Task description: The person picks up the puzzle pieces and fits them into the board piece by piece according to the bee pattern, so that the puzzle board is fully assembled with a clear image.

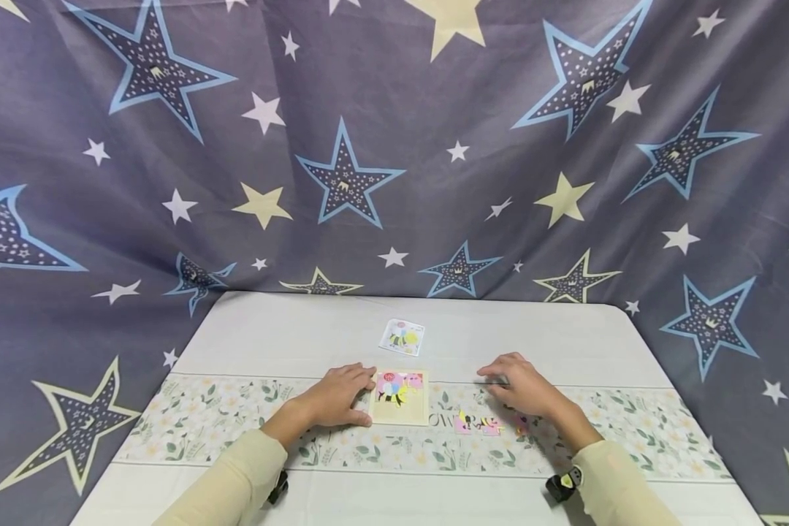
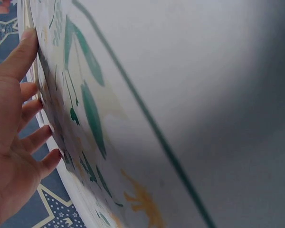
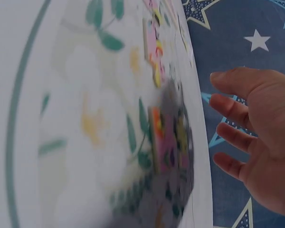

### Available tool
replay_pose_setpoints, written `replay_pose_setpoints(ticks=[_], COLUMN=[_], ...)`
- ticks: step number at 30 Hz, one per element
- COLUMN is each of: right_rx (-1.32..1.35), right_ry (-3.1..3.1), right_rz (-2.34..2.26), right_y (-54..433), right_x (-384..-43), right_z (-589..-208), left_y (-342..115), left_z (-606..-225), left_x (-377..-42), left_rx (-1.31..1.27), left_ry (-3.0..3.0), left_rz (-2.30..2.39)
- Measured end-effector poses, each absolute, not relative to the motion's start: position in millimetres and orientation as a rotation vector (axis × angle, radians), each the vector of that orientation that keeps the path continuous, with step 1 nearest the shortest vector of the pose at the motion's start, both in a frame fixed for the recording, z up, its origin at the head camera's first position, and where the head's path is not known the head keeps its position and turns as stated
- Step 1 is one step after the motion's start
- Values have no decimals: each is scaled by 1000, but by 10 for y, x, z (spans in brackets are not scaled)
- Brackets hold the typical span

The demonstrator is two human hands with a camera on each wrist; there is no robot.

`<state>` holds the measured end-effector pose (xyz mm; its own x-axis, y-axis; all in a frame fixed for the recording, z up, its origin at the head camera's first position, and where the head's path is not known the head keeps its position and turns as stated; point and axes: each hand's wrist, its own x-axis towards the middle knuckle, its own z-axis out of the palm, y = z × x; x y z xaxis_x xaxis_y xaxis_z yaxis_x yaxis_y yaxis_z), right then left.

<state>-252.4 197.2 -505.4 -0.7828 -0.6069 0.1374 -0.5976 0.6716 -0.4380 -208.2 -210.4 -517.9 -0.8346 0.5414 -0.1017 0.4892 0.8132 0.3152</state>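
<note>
Thumb and fingers spread, a person's left hand rests against the left edge of a partly filled puzzle board, while the right hand, its fingers slightly apart and loosely bent, hovers to the board's right. Loose puzzle pieces lie right of the board, below the right hand's fingertips; a picture card lies beyond the board's far edge.

The puzzle board at the left hand is cream, with pink, yellow, black and pale-blue patches. Pieces beside the right hand are pink and yellow. Under both hands, the white tablecloth has a green-leaved floral band. Beyond them, the grey-blue curtain bears white, yellow and blue-edged stars.
</note>
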Motion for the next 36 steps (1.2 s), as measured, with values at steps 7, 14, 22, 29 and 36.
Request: replay_pose_setpoints(ticks=[7, 14, 22, 29, 36], right_rx=[-958, -980, -1038, -1106, -1127], right_ry=[2837, 2796, 2785, 2802, 2797], right_rz=[-665, -622, -598, -598, -603], right_y=[2171, 2339, 2470, 2489, 2498], right_x=[-2544, -2555, -2522, -2507, -2507], right_z=[-5095, -5133, -5153, -5157, -5178], left_y=[-2105, -2101, -2095, -2097, -2098], left_z=[-5165, -5170, -5160, -5158, -5186], left_x=[-2073, -2078, -2075, -2080, -2087], left_rx=[806, 788, 794, 793, 787], left_ry=[2806, 2813, 2807, 2814, 2814], left_rz=[416, 400, 420, 394, 405])
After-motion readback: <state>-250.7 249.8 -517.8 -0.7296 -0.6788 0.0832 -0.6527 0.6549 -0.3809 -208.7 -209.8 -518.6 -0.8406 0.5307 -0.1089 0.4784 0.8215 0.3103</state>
